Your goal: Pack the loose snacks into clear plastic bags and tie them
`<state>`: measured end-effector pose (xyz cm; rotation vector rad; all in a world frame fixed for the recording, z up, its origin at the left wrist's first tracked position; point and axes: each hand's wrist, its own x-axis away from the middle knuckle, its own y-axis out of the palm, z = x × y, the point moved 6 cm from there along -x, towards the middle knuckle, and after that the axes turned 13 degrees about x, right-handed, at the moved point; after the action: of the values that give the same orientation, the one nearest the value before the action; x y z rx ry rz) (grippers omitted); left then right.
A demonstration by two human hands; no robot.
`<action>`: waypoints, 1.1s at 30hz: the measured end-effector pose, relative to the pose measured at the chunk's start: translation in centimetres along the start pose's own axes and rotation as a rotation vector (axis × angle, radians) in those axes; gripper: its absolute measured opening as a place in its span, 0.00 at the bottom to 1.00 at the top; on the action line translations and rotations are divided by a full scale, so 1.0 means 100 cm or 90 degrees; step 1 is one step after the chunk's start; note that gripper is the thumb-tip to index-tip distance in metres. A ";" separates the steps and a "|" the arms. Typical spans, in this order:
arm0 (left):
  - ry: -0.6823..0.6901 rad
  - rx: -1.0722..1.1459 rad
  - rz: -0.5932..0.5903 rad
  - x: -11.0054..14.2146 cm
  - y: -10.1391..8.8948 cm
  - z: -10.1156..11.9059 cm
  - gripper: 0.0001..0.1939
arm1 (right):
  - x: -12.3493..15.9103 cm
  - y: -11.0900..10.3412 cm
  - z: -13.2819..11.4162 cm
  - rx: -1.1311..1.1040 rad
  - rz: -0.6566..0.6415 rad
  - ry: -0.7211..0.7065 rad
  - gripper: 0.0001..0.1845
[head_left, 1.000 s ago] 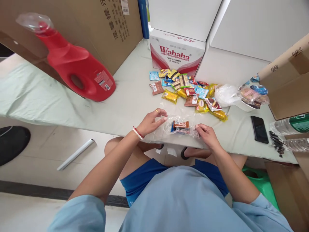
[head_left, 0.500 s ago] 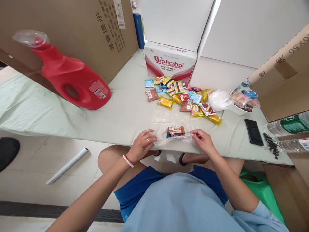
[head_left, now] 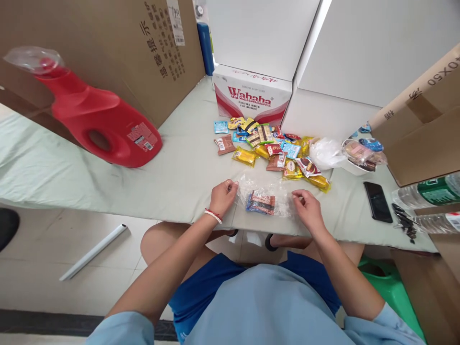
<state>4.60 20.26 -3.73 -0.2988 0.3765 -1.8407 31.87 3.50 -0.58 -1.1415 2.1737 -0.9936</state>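
A clear plastic bag (head_left: 283,194) lies on the cloth-covered table in front of me, with brown and blue snack packets (head_left: 261,203) in it, seen through the film. My left hand (head_left: 223,197) is closed in a pinch on the bag's upper left edge; a red and white bracelet circles that wrist. At the bag's right edge, my right hand (head_left: 307,208) has its thumb and forefinger pinched together on the film. Beyond the bag spreads a heap of wrapped snacks (head_left: 276,163) in yellow, brown, blue and red wrappers.
Behind the snacks stands a Wahaha carton (head_left: 251,98). A white plastic bag (head_left: 326,152) and a bowl of snacks (head_left: 354,166) are to the right, near a phone (head_left: 377,202) and bottles (head_left: 427,192). A red jug (head_left: 108,124) stands left. The table's front edge (head_left: 201,221) is close.
My left hand has moved forward and its spread fingers have closed on the bag's edge. The film's far part has been drawn in nearer the packets. My right hand has shifted slightly right.
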 end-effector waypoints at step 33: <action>0.341 -0.316 -0.102 0.083 0.050 0.064 0.17 | -0.095 0.086 -0.069 0.206 -0.311 -0.340 0.31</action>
<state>9.06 10.32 0.18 -0.1673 1.2181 -1.9503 27.93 17.40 -2.23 -1.5886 1.2937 -1.0326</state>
